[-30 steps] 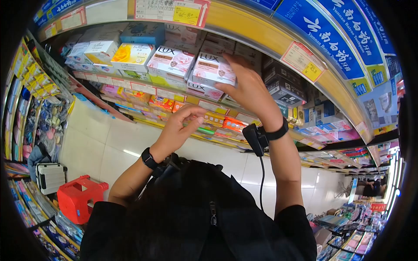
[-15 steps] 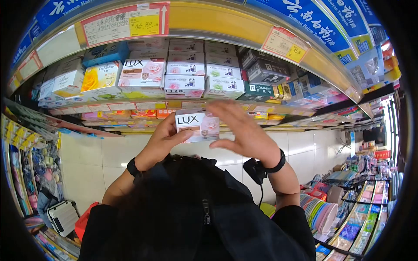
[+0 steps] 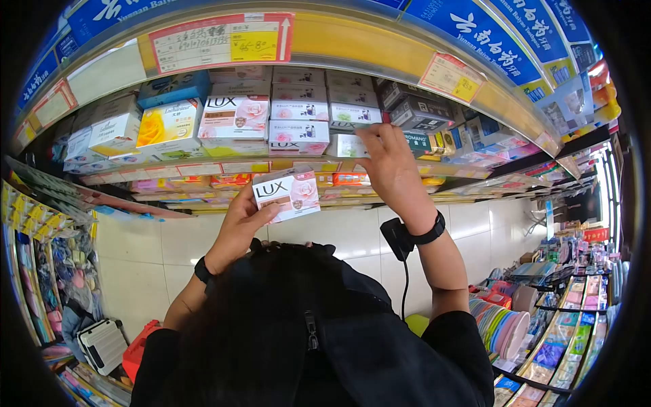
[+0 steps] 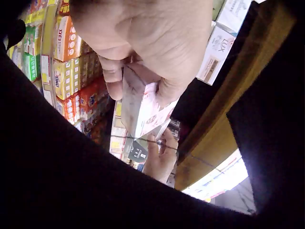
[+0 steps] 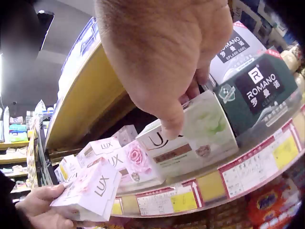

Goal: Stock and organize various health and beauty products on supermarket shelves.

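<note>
In front of the shelf, my left hand (image 3: 234,229) grips a white and pink LUX soap box (image 3: 296,195), thumb across its printed face. That box shows tilted at lower left in the right wrist view. My right hand (image 3: 397,169) reaches to the shelf and pinches a white and green LUX soap box (image 5: 195,140) at the front of its row. The thumb lies at its upper front edge, with the other fingers curled behind, partly hidden. A dark green ROMANO box (image 5: 262,86) stands right beside it, and pink LUX boxes (image 3: 298,138) are stacked on its left.
A yellow shelf edge (image 3: 346,37) with price tags overhangs the boxes. Further left are a yellow Enchanteur box (image 3: 167,125) and a LUX box (image 3: 234,119). Orange and yellow packets (image 4: 71,78) fill a lower shelf. Behind are a silver case (image 3: 102,346) and a red stool (image 3: 139,349).
My right hand drew a pink LUX box off the shelf, and my left hand took hold of it. The right hand then went back up to the green LUX box, which now sits further forward.
</note>
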Demonstrator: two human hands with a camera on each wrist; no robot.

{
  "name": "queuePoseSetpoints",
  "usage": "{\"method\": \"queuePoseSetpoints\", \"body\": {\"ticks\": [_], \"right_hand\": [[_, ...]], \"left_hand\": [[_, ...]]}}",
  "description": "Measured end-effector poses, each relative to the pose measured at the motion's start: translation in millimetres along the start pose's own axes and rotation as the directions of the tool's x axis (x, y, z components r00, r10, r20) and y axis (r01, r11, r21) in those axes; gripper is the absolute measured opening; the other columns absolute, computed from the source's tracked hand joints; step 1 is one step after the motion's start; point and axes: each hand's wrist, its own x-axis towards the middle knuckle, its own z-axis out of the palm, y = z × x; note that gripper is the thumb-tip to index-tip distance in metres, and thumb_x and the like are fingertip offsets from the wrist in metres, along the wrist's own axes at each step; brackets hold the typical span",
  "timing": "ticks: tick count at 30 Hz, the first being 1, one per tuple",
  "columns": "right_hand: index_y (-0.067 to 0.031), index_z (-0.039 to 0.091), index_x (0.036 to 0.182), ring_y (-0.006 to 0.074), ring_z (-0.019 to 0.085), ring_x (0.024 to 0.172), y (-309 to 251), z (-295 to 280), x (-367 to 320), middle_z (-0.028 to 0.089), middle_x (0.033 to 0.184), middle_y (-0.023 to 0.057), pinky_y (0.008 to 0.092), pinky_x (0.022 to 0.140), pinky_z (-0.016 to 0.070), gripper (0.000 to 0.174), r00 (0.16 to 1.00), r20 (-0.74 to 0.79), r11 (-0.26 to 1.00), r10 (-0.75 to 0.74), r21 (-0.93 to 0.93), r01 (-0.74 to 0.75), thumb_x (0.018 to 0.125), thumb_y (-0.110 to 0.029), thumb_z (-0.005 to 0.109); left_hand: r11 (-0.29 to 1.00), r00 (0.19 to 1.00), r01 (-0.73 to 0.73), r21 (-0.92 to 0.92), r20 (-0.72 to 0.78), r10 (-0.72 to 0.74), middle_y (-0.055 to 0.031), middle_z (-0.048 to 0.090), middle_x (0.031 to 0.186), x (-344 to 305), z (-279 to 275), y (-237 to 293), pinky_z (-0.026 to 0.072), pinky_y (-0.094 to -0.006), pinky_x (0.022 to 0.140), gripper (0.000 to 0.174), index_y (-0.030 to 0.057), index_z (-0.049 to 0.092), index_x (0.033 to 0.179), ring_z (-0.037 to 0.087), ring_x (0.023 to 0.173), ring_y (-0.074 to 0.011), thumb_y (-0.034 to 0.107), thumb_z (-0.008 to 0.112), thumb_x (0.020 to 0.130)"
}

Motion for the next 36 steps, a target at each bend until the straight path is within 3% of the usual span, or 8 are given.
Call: {"method": "queuePoseSetpoints", "body": {"ticks": [7, 11, 25, 29, 31, 32, 34, 36], "right_hand": [[0.0003, 0.055, 0.119, 0.0379, 0.056, 0.101, -13.7, -38.3, 3.0, 0.057, 0.112, 0.0185, 0.0416, 0.087, 0.0482, 0.041, 0.992, -0.064, 0.982, 0.11, 0.161, -0.098, 0.08, -0.002, 0.068], [0.0015, 0.055, 0.121, 0.0395, 0.057, 0.099, -27.3, -50.6, 27.3, 0.058, 0.111, 0.0197, 0.0422, 0.084, 0.0484, 0.039, 0.991, -0.087, 0.947, 0.1, 0.315, -0.068, 0.083, -0.003, 0.066], [-0.0018, 0.057, 0.125, 0.0356, 0.055, 0.104, -50.7, -15.1, 75.2, 0.06, 0.109, 0.0167, 0.0406, 0.089, 0.0466, 0.043, 0.99, -0.026, 0.975, -0.14, 0.173, 0.142, 0.085, -0.014, 0.067], [-0.0041, 0.056, 0.127, 0.0371, 0.052, 0.112, -47.1, -15.5, 73.2, 0.059, 0.117, 0.0191, 0.0417, 0.093, 0.0434, 0.043, 0.995, 0.082, 0.969, -0.052, 0.246, 0.03, 0.086, -0.014, 0.067], [-0.0018, 0.06, 0.123, 0.0369, 0.057, 0.101, -45.6, -13.6, 72.3, 0.063, 0.108, 0.0197, 0.0422, 0.086, 0.0479, 0.041, 0.98, -0.145, 0.942, -0.14, 0.287, 0.177, 0.085, -0.017, 0.068], [-0.0018, 0.06, 0.123, 0.0369, 0.057, 0.101, -35.2, -17.6, 69.3, 0.063, 0.108, 0.0197, 0.0422, 0.086, 0.0479, 0.041, 0.982, -0.145, 0.947, -0.122, 0.278, 0.159, 0.085, -0.017, 0.068], [-0.0028, 0.065, 0.115, 0.0404, 0.061, 0.09, -4.4, -31.4, 60.6, 0.065, 0.097, 0.0221, 0.045, 0.078, 0.0498, 0.033, 0.976, -0.148, 0.941, 0.16, 0.322, -0.105, 0.085, -0.016, 0.067], [-0.0015, 0.064, 0.116, 0.04, 0.062, 0.087, 8.8, -31.3, 53.9, 0.067, 0.097, 0.022, 0.0434, 0.075, 0.05, 0.031, 0.983, -0.08, 0.969, 0.166, 0.2, -0.148, 0.088, -0.016, 0.065]], "left_hand": [[0.999, 0.997, -0.046, -0.005, 0.066, 0.046, -0.0088, 0.058, 0.126, -1.5, 2.3, 12.4, 0.0464, -0.0302, 0.097, 0.048, 0.0018, 0.04, 0.138, 0.058, 0.115, -0.0157, 0.004, 0.059, 0.094], [0.998, 0.997, -0.053, 0.034, 0.064, 0.05, -0.0082, 0.058, 0.125, 0.1, -1.0, 9.4, 0.0463, -0.0295, 0.097, 0.047, 0.0018, 0.041, 0.137, 0.058, 0.115, -0.015, 0.004, 0.059, 0.094], [0.995, 0.997, -0.076, 0.064, 0.036, 0.074, -0.0066, 0.059, 0.123, -9.2, -5.3, 11.2, 0.0454, -0.0278, 0.096, 0.046, 0.0025, 0.042, 0.135, 0.057, 0.112, -0.0124, 0.006, 0.062, 0.093], [0.997, 0.997, -0.063, 0.04, 0.043, 0.061, -0.0068, 0.059, 0.124, -7.9, -3.9, 8.6, 0.0454, -0.0281, 0.096, 0.048, 0.0027, 0.042, 0.136, 0.057, 0.112, -0.0126, 0.005, 0.062, 0.093], [0.997, 0.998, -0.054, 0.051, 0.026, 0.053, -0.0069, 0.059, 0.123, -8.5, -3.3, 10.3, 0.0455, -0.0287, 0.097, 0.048, 0.0027, 0.041, 0.137, 0.058, 0.112, -0.013, 0.004, 0.062, 0.093], [0.998, 0.998, -0.047, 0.053, 0.046, 0.044, -0.0069, 0.059, 0.123, -7.0, -2.0, 10.8, 0.0455, -0.0287, 0.097, 0.048, 0.0027, 0.041, 0.137, 0.058, 0.112, -0.013, 0.004, 0.062, 0.093], [1.0, 0.999, -0.027, -0.014, 0.044, 0.028, -0.007, 0.059, 0.123, -5.6, 2.3, 9.2, 0.0458, -0.0293, 0.097, 0.049, 0.0026, 0.041, 0.137, 0.058, 0.112, -0.0136, 0.004, 0.062, 0.092], [0.999, 0.998, -0.032, 0.006, 0.047, 0.032, -0.007, 0.059, 0.123, -5.0, -0.5, 4.9, 0.0458, -0.0295, 0.097, 0.05, 0.0025, 0.041, 0.138, 0.058, 0.112, -0.0139, 0.003, 0.061, 0.092]]}}
